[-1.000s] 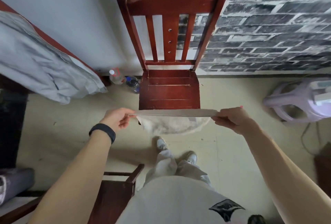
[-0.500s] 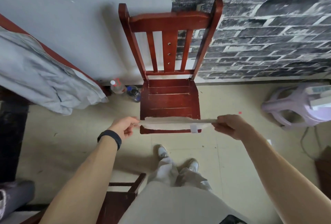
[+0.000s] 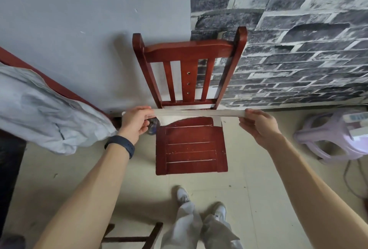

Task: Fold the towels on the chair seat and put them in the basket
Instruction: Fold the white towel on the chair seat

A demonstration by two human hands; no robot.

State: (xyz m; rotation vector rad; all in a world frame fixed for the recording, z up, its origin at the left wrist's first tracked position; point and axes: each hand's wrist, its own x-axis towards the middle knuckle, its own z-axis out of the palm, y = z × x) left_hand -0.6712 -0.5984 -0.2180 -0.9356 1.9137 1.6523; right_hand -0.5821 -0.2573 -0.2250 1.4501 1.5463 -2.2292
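The left hand (image 3: pixel 137 122) pinches one end of the pale towel (image 3: pixel 199 112); the right hand (image 3: pixel 258 127) pinches the other end, with fingers curled on the cloth; the towel is pulled out in a thin line across the middle of the frame, over the back part of the red chair seat (image 3: pixel 191 149); a purple stool (image 3: pixel 326 141) sits at the right edge.

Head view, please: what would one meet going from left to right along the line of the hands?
Grey cloth → left hand → towel → right hand → purple stool.
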